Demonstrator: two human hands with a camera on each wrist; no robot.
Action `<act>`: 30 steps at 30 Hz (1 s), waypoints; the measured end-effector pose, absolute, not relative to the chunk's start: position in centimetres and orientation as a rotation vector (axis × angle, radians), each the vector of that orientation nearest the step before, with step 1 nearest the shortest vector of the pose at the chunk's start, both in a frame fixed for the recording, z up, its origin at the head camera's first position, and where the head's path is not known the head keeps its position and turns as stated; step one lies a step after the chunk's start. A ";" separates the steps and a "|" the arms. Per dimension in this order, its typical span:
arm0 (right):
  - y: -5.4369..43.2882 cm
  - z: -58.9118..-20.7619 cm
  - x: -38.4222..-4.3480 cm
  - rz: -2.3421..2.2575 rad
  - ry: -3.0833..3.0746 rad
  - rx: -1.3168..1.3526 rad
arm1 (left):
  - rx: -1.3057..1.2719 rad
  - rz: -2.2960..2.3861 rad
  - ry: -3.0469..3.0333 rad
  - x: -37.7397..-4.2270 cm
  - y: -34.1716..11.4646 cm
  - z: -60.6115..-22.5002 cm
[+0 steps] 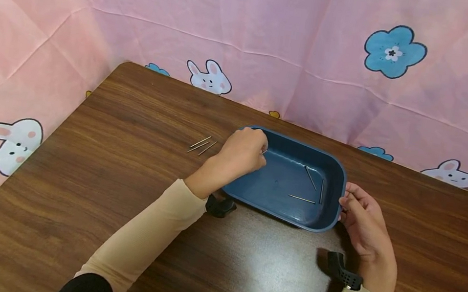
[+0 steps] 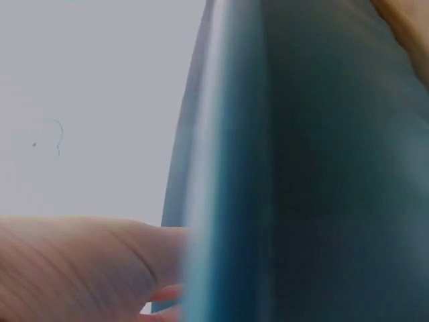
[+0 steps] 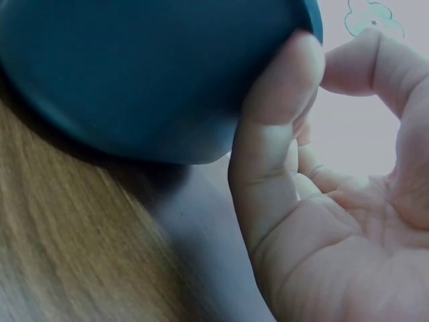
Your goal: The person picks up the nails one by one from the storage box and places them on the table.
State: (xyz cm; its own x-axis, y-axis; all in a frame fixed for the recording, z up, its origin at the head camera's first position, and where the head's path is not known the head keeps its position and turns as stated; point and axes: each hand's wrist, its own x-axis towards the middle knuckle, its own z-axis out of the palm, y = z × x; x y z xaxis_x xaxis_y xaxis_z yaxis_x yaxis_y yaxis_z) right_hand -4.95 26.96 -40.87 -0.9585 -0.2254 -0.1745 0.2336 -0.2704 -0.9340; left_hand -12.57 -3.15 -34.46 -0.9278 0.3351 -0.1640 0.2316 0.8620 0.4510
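Observation:
A blue plastic tray (image 1: 274, 191) lies on the wooden table. My left hand (image 1: 242, 149) reaches over its left end with bent fingers, pinching a thin metal nail (image 1: 264, 152) that is mostly hidden. At the right end, my right hand (image 1: 364, 220) grips the rim between thumb and fingers, also seen close up in the right wrist view. Three nails (image 1: 301, 198) rest on the tray floor near that end. Left of the tray, three more nails (image 1: 199, 145) lie on the tabletop. The left wrist view shows mostly the tray's blurred wall (image 2: 234, 168).
The brown wooden table (image 1: 126, 151) extends around the tray on all sides. Behind it hangs a pink cloth (image 1: 275, 38) with rabbits and blue flowers. Each wrist carries a black camera mount, one (image 1: 220, 207) low beside the tray's left front.

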 end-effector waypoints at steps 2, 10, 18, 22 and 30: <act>27.0 -41.0 -4.9 -2.300 1.696 0.015 | 0.426 0.640 2.796 -12.5 -3.1 -34.4; 27.1 -41.3 -4.7 -2.289 1.692 0.009 | 0.381 0.716 2.783 -12.1 -3.4 -34.2; 26.9 -40.9 -5.0 -2.278 1.716 -0.010 | 0.383 0.804 2.761 -12.0 -3.9 -34.0; 27.0 -41.0 -5.0 -2.278 1.713 0.014 | 0.363 0.849 2.735 -11.7 -4.1 -34.0; 27.3 -41.0 -5.1 -2.272 1.722 0.024 | 0.340 0.932 2.698 -11.1 -4.7 -34.1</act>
